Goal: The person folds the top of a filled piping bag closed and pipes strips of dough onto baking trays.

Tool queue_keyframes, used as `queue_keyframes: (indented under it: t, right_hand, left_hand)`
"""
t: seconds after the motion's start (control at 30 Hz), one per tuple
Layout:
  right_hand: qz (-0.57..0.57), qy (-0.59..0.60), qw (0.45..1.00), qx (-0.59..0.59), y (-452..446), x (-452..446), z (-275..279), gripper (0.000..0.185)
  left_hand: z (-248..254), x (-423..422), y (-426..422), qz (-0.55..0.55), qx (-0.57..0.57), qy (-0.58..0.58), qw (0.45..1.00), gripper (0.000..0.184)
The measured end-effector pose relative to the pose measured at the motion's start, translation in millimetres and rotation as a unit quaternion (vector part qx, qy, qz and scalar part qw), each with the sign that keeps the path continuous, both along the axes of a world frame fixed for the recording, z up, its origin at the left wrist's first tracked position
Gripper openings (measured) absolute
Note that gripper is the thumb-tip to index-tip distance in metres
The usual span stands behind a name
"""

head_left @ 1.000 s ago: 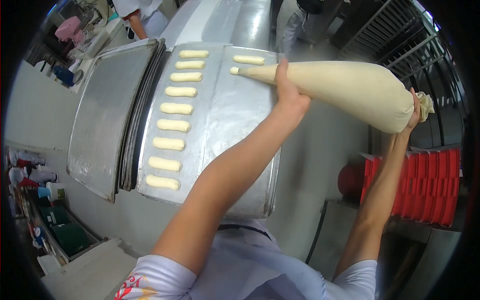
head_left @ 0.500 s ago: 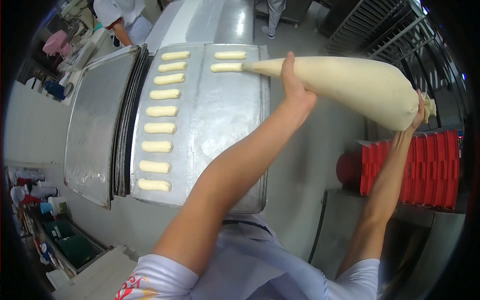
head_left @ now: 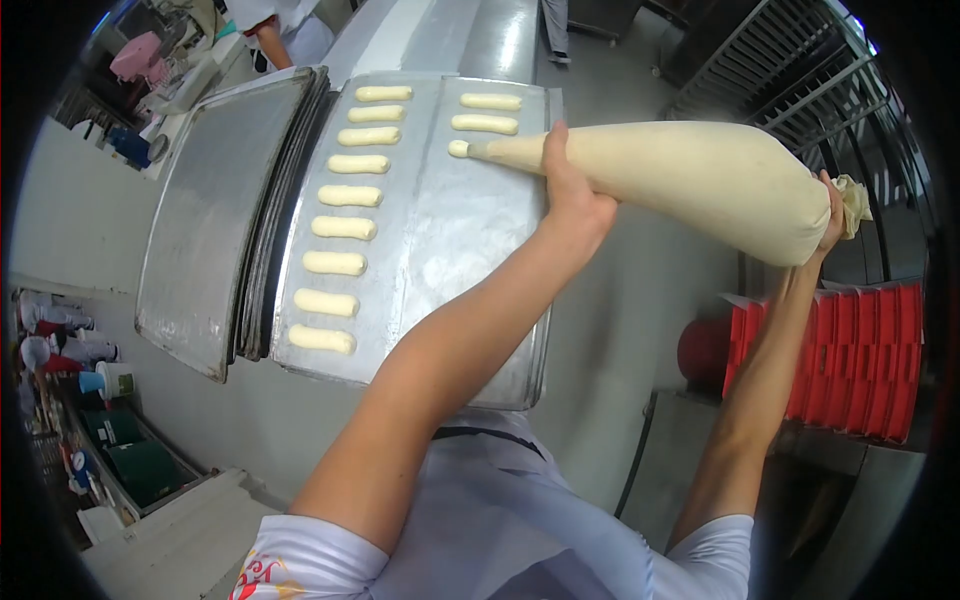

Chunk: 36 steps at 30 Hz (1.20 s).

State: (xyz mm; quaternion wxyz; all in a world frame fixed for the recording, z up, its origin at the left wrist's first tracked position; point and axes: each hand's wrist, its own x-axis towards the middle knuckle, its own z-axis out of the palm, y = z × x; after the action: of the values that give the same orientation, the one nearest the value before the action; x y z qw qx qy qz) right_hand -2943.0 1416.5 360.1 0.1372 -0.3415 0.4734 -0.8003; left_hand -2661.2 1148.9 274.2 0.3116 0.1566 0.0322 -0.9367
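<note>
Piping bag is cradled by half-curled left hand, seemingly for aim. Three-o'clock neck is clenched by right hand.

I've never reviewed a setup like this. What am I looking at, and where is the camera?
There is no machine here: these are a person's bare hands, seen from a camera worn on the head, looking forward and down. The left hand holds the narrow end of a big bag; the right hand grips its gathered end. On the tray lie a column of nine pale strips and, nearer the bag, two more plus a small blob at the nozzle.
</note>
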Motion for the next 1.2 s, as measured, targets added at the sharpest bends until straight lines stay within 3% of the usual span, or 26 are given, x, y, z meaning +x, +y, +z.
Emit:
queue_keyframes:
  t: [0.03, 0.07, 0.13, 0.17, 0.2, 0.27, 0.37, 0.4, 0.5, 0.6, 0.7, 0.8, 0.83, 0.9, 1.0, 1.2]
  right_hand:
    - [0.027, -0.009, 1.000, -0.009, 2.6, -1.8, 0.9, 0.030]
    - [0.054, -0.019, 0.998, -0.018, 4.2, -2.1, 2.7, 0.030]
    - [-0.011, -0.029, 0.999, 0.009, 19.9, -16.9, 2.9, 0.028]
    - [-0.013, -0.029, 0.999, 0.010, 22.0, -13.8, 6.8, 0.028]
    - [0.090, -0.024, 0.996, -0.002, 23.4, -6.6, 14.9, 0.027]
    - [0.190, -0.019, 0.982, -0.014, 27.5, 5.1, 27.1, 0.026]
    - [0.256, -0.049, 0.965, -0.001, 43.9, 9.4, 30.2, 0.027]
    - [0.162, -0.046, 0.986, 0.001, 53.2, 6.4, 26.5, 0.028]
    - [0.047, -0.066, 0.997, -0.016, 52.8, 38.9, 29.0, 0.031]
    - [0.140, -0.028, 0.989, -0.047, 30.1, 71.1, 37.1, 0.032]
    - [0.046, -0.059, 0.996, -0.052, 33.5, 53.5, 22.7, 0.031]
    - [-0.006, 0.001, 1.000, -0.011, 17.0, 42.8, 18.4, 0.030]
    - [0.124, -0.028, 0.992, -0.017, 9.9, 44.8, 23.2, 0.027]
    - [0.253, -0.057, 0.966, -0.021, 3.0, 50.2, 27.7, 0.025]
    - [0.041, -0.063, 0.997, 0.011, 18.1, 44.9, 29.0, 0.020]
    - [0.174, -0.074, 0.982, 0.011, 49.2, 40.7, 38.3, 0.016]
  left_hand:
    - [-4.4, -3.5, 2.0, 0.002, -0.031, 0.008, 0.999, 0.059]
    - [-35.6, -21.9, 4.2, 0.059, -0.239, 0.026, 0.969, 0.059]
    - [-56.9, -40.5, 10.1, 0.141, -0.401, 0.044, 0.904, 0.059]
    - [-36.9, -33.8, 16.2, 0.093, -0.299, 0.042, 0.949, 0.059]
    - [-15.3, -26.3, 22.6, 0.043, -0.192, 0.039, 0.980, 0.059]
    - [11.6, -19.0, 31.9, -0.059, 0.027, 0.030, 0.997, 0.058]
    - [22.0, -18.8, 41.3, -0.068, 0.037, 0.010, 0.997, 0.059]
    - [19.7, -20.1, 42.9, -0.069, 0.038, 0.010, 0.997, 0.059]
    - [21.1, -16.9, 39.3, -0.047, 0.007, 0.069, 0.996, 0.061]
    - [28.9, 3.6, 37.4, -0.019, -0.004, 0.023, 1.000, 0.062]
    - [23.6, 28.2, 31.0, 0.005, 0.037, 0.011, 0.999, 0.061]
    - [20.3, 40.9, 26.0, -0.002, 0.040, 0.005, 0.999, 0.061]
    - [20.2, 42.9, 25.3, -0.006, 0.039, 0.006, 0.999, 0.061]
    - [18.1, 42.3, 26.7, -0.012, 0.036, 0.010, 0.999, 0.061]
    - [12.7, 32.7, 35.1, -0.023, 0.031, 0.018, 0.999, 0.062]
    - [14.4, 14.4, 59.1, -0.055, 0.036, 0.037, 0.997, 0.063]
